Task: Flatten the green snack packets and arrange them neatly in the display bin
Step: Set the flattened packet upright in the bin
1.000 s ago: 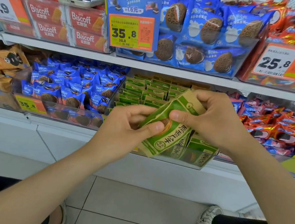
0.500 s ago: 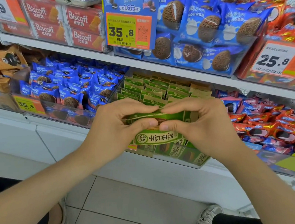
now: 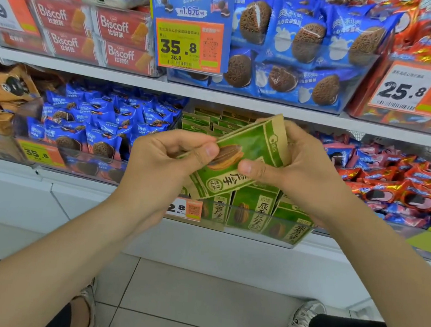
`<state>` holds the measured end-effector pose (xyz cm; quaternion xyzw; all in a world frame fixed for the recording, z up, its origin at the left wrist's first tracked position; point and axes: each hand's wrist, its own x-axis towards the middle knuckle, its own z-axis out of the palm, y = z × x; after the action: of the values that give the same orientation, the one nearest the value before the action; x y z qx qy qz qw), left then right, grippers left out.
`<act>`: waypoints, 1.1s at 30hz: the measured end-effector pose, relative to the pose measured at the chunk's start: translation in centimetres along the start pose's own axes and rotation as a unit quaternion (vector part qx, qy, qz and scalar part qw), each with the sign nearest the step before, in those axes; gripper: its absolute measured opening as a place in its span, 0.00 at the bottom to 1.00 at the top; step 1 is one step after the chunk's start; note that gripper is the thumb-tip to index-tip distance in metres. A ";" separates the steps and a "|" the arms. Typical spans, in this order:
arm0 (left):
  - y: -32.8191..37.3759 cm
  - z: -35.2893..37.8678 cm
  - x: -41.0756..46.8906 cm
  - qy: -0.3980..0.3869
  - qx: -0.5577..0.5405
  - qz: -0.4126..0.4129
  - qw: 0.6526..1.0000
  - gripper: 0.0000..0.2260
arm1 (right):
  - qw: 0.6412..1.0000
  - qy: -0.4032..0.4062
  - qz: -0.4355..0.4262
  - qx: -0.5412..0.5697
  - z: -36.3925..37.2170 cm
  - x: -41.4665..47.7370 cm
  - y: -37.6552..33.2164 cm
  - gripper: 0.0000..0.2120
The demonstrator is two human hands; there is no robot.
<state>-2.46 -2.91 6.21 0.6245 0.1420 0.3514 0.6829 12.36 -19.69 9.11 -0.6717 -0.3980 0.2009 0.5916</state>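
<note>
A green and tan snack packet (image 3: 246, 150) with a sunflower seed picture is held tilted in front of the shelf. My left hand (image 3: 168, 159) pinches its left edge between thumb and fingers. My right hand (image 3: 295, 165) grips its right side, thumb on the front. Below and behind it stands the clear display bin (image 3: 255, 234), with several more green packets (image 3: 251, 213) upright at its front and further rows (image 3: 207, 123) behind.
A bin of blue cookie packets (image 3: 103, 127) sits to the left, red cookie packets (image 3: 395, 184) to the right. An upper shelf (image 3: 215, 93) carries Biscoff boxes and blue cookie bags close above. White tiled floor and my shoes lie below.
The packet, held flat and edge-on half a second ago, has been turned up to face me and tilted, its top end raised to the right. Both hands kept their hold.
</note>
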 end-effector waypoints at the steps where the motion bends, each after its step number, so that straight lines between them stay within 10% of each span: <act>1: 0.2 0.0 0.3 -0.002 -0.002 -0.005 1.000 0.15 | 1.000 -0.024 0.014 -0.010 -0.1 0.2 0.0 0.25; 6: 0.2 -1.0 3.3 -0.008 0.197 0.053 0.979 0.14 | 0.988 0.099 -0.084 -0.084 -0.4 1.4 -0.4 0.18; 11: -1.6 -2.4 6.0 -0.089 0.456 0.131 0.876 0.12 | 0.924 0.216 -0.179 -0.260 -1.4 2.6 -0.5 0.17; 16: -1.8 -2.4 6.2 -0.228 0.540 0.065 0.808 0.21 | 0.916 0.159 -0.173 -0.326 -1.1 4.0 1.0 0.17; 25: -2.5 -2.9 6.6 -0.255 0.573 0.101 0.772 0.21 | 0.829 -0.008 -0.219 -0.514 1.2 6.2 2.6 0.09; 33: -3.8 -0.7 7.7 -0.276 0.630 -0.003 0.725 0.09 | 0.835 -0.029 -0.109 -0.538 2.4 8.8 4.0 0.15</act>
<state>3.79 2.78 4.32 0.9802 0.1378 -0.0094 0.1421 17.02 -11.31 6.56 -0.8305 -0.5307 -0.0913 0.1427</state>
